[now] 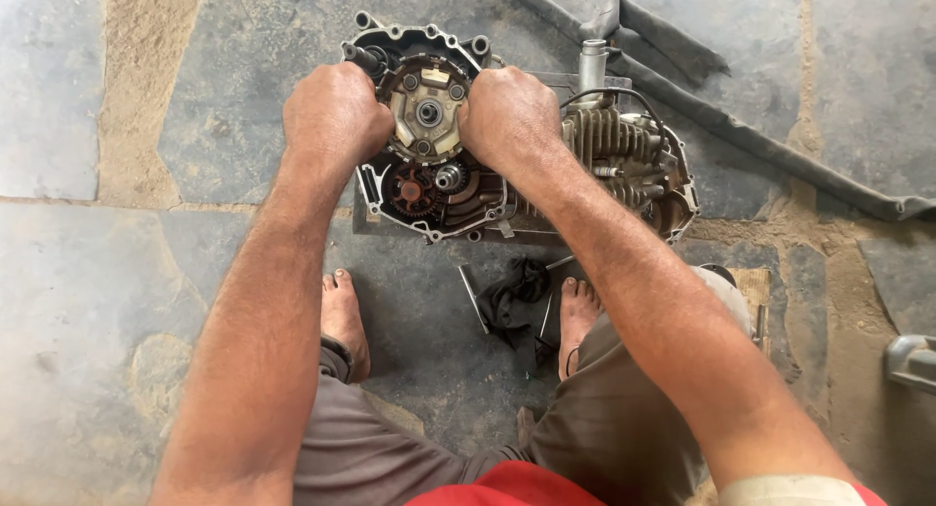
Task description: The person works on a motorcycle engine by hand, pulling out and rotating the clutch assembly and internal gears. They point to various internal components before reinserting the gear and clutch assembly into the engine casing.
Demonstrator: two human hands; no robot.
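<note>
An opened motorcycle engine (585, 165) lies on the stone floor, its side cover off. In the open case sits a round clutch assembly (427, 111) with bolts on its face, and small gears (414, 189) below it. My left hand (334, 116) grips the clutch's left side with closed fingers. My right hand (509, 116) grips its right side the same way. The finned cylinder (609, 140) points to the right.
A dark rag (517, 296) and thin metal tools (475, 299) lie between my bare feet (343, 316). A long black rubber strip (741, 126) runs across the upper right. A grey metal part (912, 360) sits at the right edge.
</note>
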